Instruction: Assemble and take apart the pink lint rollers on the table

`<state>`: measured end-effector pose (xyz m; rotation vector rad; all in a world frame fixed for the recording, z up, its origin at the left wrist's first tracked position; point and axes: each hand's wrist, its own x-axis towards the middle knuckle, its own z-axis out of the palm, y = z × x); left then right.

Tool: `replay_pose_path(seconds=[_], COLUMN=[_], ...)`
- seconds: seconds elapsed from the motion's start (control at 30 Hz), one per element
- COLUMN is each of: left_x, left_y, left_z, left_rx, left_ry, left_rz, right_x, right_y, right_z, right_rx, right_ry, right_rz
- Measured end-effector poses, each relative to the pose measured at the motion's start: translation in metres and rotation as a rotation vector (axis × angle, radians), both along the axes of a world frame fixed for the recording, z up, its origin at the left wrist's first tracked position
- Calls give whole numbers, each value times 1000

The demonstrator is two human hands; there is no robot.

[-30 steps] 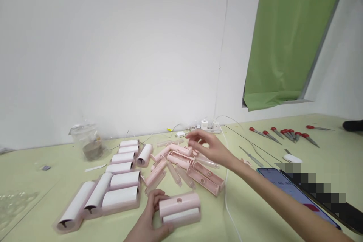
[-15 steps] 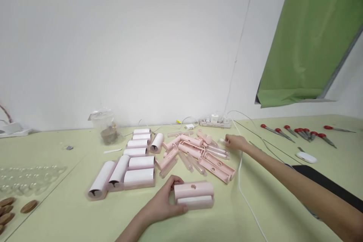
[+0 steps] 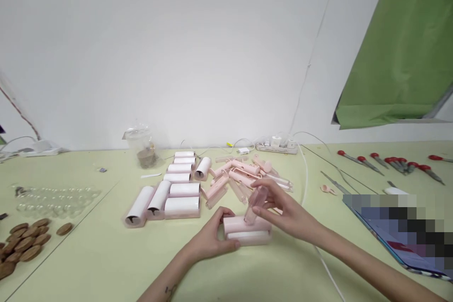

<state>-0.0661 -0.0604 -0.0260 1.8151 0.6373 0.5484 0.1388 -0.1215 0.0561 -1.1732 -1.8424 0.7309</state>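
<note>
My left hand (image 3: 212,236) grips the left end of a pink lint roller (image 3: 233,223), which rests lengthwise on the table with its white roll showing along the near side. In my right hand (image 3: 283,210) is a clear pinkish handle (image 3: 255,204), held tilted between thumb and fingers. The handle's lower end meets the top of the pink casing, where the round hole was seen; whether it is inside the hole I cannot tell. Behind my hands lies a pile of pink casing parts (image 3: 244,167) and clear tubes (image 3: 238,190). Several white rolls (image 3: 182,206) stand grouped left of it.
Red-handled tools (image 3: 396,163) lie at the right, near pink scoop-like pieces (image 3: 328,189). A power strip (image 3: 276,148) sits by the wall, and a white cable (image 3: 327,269) crosses the table. At left are a plastic bag (image 3: 145,151), clear bubbled sheets (image 3: 56,200) and brown oval pieces (image 3: 26,243).
My right hand has come from beyond the pile's right side to the lint roller, now with a clear handle. My left hand keeps its grip. The view has shifted slightly.
</note>
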Motion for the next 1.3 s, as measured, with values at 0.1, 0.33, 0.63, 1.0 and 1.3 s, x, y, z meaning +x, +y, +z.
replay_pose_path(seconds=[0.1, 0.33, 0.63, 1.0, 1.3], left_x=[0, 0, 1, 14, 49], left_y=[1, 3, -3, -25, -66], left_z=[-1, -3, 1, -1, 17], left_rx=[-1, 39, 66, 259, 365], left_ry=[-8, 13, 24, 305, 635], left_rz=[-6, -4, 59, 353, 623], right_x=[-5, -4, -15, -19, -20], right_y=[0, 5, 13, 0, -3], right_z=[-5, -1, 17, 4, -3], right_rx=[56, 56, 69, 40, 87], right_ry=[-87, -130, -383, -271, -369], right_rz=[29, 10, 23, -68, -138])
